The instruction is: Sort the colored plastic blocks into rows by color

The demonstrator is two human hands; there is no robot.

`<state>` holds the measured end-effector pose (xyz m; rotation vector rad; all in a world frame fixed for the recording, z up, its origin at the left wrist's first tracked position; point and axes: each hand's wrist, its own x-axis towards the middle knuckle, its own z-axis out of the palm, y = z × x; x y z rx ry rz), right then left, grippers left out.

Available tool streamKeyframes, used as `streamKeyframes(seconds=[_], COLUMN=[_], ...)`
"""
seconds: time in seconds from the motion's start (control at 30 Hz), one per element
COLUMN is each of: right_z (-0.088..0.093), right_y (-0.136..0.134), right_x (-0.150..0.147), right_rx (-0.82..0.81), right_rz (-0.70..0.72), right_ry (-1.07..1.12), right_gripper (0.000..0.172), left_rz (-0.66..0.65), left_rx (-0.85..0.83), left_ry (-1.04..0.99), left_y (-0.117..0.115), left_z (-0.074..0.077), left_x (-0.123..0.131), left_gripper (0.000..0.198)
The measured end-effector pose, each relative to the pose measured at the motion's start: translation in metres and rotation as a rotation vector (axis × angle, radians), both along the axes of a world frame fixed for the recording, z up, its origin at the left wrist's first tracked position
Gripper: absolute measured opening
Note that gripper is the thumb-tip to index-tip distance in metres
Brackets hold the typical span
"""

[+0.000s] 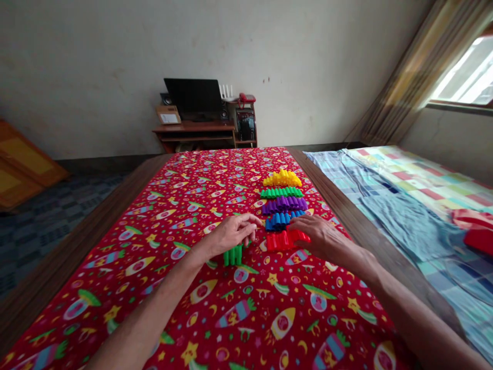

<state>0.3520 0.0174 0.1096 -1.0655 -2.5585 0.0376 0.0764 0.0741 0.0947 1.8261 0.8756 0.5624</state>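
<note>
Rows of small coloured ridged pieces lie on the red patterned cloth, right of centre: yellow [283, 178] farthest, then green [281, 192], purple [284, 205], blue [278, 222] and red [278, 241] nearest. My right hand [316, 234] rests over the right end of the red and blue rows, its fingers spread and partly covering them. Left of the rows, my left hand [235, 234] is above a separate short green group [233, 255], fingers loosely curled and apart, with nothing seen in them. My left hand hides part of that green group.
The long table has a dark wooden edge [331, 192] under the red cloth [154, 241]. To the right stands a bed with a blue and checked cover [408, 205]. Beyond the table, a desk [196, 127] holds a monitor [194, 97], a box and a red telephone [246, 97].
</note>
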Motion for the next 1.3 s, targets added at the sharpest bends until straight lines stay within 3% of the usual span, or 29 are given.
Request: streamKeyframes(seconds=[0.17,0.37,0.47,0.53,0.6,0.73,0.9,1.1,1.2,1.3], right_z=[-0.002,0.015,0.021,0.022,0.02,0.012,-0.007,-0.001,0.006,-0.001], right_y=[-0.001,-0.003,-0.008,-0.012,-0.017,-0.027,-0.038,-0.043,-0.027,-0.003], right_x=[0.003,0.003,-0.002,-0.008,-0.017,-0.037,-0.054,-0.067,-0.077,-0.089], right_rx=[-0.047,0.046,0.09,0.094,0.08,0.013,-0.009,-0.051,-0.051,-0.005], right_rz=[-0.043,0.002,0.018,0.035,0.062,0.161,0.263,0.318,0.326,0.333], right_ry=[-0.078,-0.007,0.038,0.049,0.052,0.016,-0.032,0.006,-0.029,-0.171], right_gripper=[0.018,0.013,0.019,0.024,0.025,0.025,0.022,0.017,0.037,0.046], left_rz=[0.008,0.048,0.028,-0.001,-0.006,0.132,0.278,0.35,0.417,0.444], left_rx=[0.088,0.455,0.526,0.535,0.566,0.727,0.768,0.774,0.799,0.813], left_ry=[0.05,0.373,0.467,0.571,0.645,0.543,0.39,0.369,0.343,0.314], left_y=[0.003,0.004,-0.007,-0.019,-0.034,-0.051,-0.049,-0.039,-0.033,-0.028], left_z=[0.004,0.013,-0.001,-0.018,-0.036,-0.058,-0.05,-0.046,-0.054,-0.062], left_x=[-0.009,-0.028,-0.041,-0.046,-0.045,-0.03,-0.016,-0.029,-0.037,-0.042], left_gripper=[0.034,0.04,0.06,0.078,0.083,0.05,0.022,0.023,0.036,0.049])
